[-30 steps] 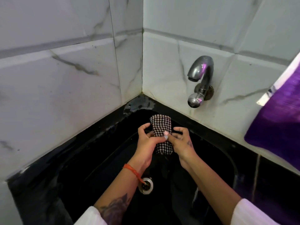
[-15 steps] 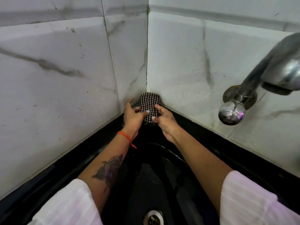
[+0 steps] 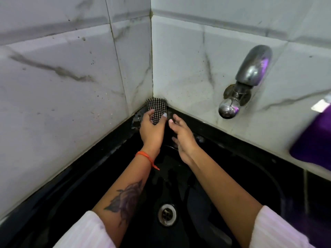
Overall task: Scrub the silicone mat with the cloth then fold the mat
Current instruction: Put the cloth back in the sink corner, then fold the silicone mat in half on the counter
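I'm pinching the folded mat [image 3: 156, 109] in my left hand [image 3: 150, 128], tucking it upright into the far corner of the sink ledge [image 3: 223, 140] so it's propped by both walls. My right hand [image 3: 181, 135] is hovering beside it, fingers relaxed, holding nothing.

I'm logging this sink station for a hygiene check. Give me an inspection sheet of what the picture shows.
Surface: black sink, wet, with a metal drain.
Job's things: folded checked mat propped in the wall corner on the sink ledge; cloth not seen.
Clutter: purple item at right edge, blurred.
Grips: left hand holds the mat; right hand open beside it, apart from the mat.
Cables: nothing seen.
Surroundings: speckled marble-look tiles; metal tap on the right wall.
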